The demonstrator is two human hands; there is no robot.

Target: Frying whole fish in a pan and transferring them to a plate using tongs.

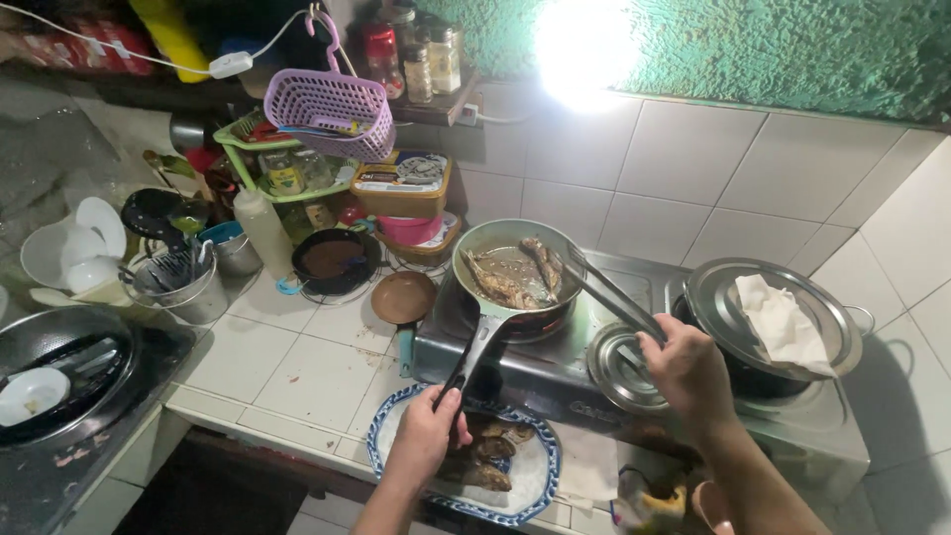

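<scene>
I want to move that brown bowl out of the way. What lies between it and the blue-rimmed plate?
In the head view, only bare white tiles lie between the brown bowl and the plate.

Single bare bulb [584,45] on green wall, blown out to white glare. Tiled wall [693,159] beneath bright; left side and bottom edge dim, murky. Hard shadow right of covered pot [763,307]. Wide-angle bending at edges. Mild softness, shadow noise.

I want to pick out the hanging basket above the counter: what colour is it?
The hanging basket is light purple, a slotted plastic one; it shows best in the head view, upper left.
</scene>
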